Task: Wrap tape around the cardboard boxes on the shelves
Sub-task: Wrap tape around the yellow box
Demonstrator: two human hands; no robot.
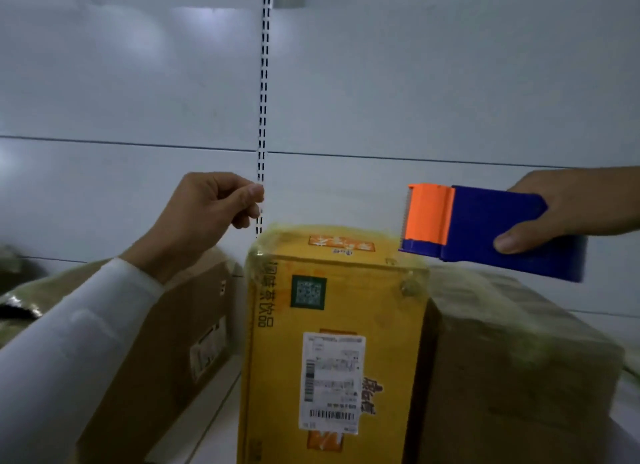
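**Tape span held above the yellow box: hands level, box below and between them**

Left brown box (166, 342): lies on the shelf (221, 404) at the left, partly hidden by the white sleeve (69, 352). No hand is touching it.

Left hand (204, 214): raised above the shelf, just left of the slotted upright (264, 92) on the back panel. The thumb and forefinger are pressed together at the tips in a pinch; the other fingers are curled under. What is pinched cannot be made out. Judged from the task, it is probably the free end of clear tape, but no strip is visible.

Yellow box (332, 325): the task's thing in hand. It stands in the middle of the shelf, between the two brown boxes, with its long axis running from the viewer toward the back panel. Glossy film already covers its far top edge and corners. A white shipping label (330, 384) sits on its upper face. The box lies below both hands and roughly midway between them, slightly nearer the left hand.

Tape dispenser (485, 228): blue body, orange cutter end pointing left toward the left hand, hanging just above the box's far right corner without touching it.

Right hand (568, 207): grips the dispenser from the right, thumb on the near side and fingers over the top.

Right brown box (519, 359): touches the yellow box's right side and is film-covered on top.

Next move, as judged: lower both hands together so the span lands across the box top.
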